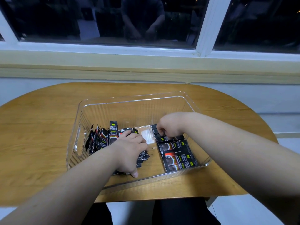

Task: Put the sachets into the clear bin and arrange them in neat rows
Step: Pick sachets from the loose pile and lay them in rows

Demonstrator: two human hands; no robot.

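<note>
A person's dark-clothed legs (181, 211) show beneath the near edge of a rounded wooden desk (40, 135), with both bare forearms reaching forward into a clear bin (133, 99) that stands at its middle. Nearest the camera, the left grip (129, 150) lies over a heap of loose sachets (143, 157) on the bin's floor. The thumb is down at the near side, the fingers are curled over the far side, and the bundle is clasped between them.

To the right, a row of sachets (177, 155) lies flat, side by side, along the bin's right wall. At the row's far end the right grip (168, 126) is bent at the wrist, its curled fingers pinching the end sachet (158, 135).

On the left, beside the bin's handle cut-out, more black upright sachets (99, 140) lean together on edge. A small white patch (147, 137) lies on the floor between the two grips; what it is cannot be told.

Beyond the desk run a pale windowsill (146, 62) and a dark window (97, 21) with white frames.
</note>
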